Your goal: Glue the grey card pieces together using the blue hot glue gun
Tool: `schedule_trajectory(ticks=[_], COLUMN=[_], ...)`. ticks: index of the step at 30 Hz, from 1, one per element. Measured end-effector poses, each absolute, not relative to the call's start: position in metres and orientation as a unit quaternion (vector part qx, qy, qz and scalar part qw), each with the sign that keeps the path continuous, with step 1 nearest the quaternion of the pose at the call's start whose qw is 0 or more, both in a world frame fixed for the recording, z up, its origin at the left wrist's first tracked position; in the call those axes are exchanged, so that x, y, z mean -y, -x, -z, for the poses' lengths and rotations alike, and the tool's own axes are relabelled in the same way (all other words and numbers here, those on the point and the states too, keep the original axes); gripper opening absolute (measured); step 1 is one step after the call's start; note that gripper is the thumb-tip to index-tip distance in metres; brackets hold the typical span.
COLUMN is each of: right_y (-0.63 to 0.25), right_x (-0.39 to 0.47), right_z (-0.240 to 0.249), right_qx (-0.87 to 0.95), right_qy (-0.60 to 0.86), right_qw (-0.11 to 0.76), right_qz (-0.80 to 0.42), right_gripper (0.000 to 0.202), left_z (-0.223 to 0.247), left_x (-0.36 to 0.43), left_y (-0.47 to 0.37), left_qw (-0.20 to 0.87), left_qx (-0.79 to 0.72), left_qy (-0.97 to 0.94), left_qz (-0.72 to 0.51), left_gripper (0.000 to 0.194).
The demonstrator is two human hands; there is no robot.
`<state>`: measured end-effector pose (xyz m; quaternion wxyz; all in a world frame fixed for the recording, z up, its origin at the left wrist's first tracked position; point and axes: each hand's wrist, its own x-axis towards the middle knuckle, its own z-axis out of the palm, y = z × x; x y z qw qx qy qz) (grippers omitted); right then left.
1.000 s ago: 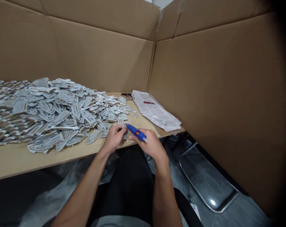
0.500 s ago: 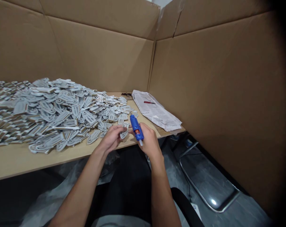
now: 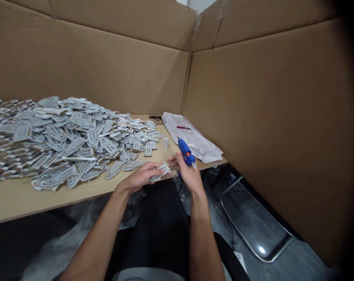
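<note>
Between the thumb and fingers of my left hand is a small grey-and-white slotted piece, held just over the table's front edge. My right hand is wrapped round a blue glue gun, its nozzle tilted up and away from me. The fingertips of the right hand come close to the held piece; whether they touch it I cannot tell. Left of both hands lies a large heap of similar slotted pieces, with a loose one near the glue gun.
Newspaper sheets with a red pen-like tool on them lie at the table's right end. Tall cardboard walls enclose the back and right. A metal-framed chair stands lower right. A small dark object lies at the back.
My right hand has moved right with the glue gun, away from the left hand. My left hand has shifted slightly right and turned the slotted piece to lie flatter.
</note>
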<state>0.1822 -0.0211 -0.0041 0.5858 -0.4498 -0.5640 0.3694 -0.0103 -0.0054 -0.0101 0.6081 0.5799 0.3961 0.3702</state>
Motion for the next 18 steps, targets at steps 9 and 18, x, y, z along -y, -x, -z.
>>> schedule_trajectory(ticks=[9,18], right_y=[-0.175,-0.194], right_x=[0.030,0.037], right_z=[-0.007,-0.009], right_qx=[0.554,0.637], right_qy=[0.291,0.429], right_qw=[0.609,0.544], right_qz=[-0.487,-0.338], right_gripper=[0.064,0.046], left_z=[0.011,0.002], left_x=[0.004,0.006], left_y=[0.010,0.009], left_qw=[0.584,0.620], left_qx=[-0.393,-0.310], left_qy=[-0.609,-0.650], left_qz=[-0.366,-0.312], left_gripper=[0.024,0.034])
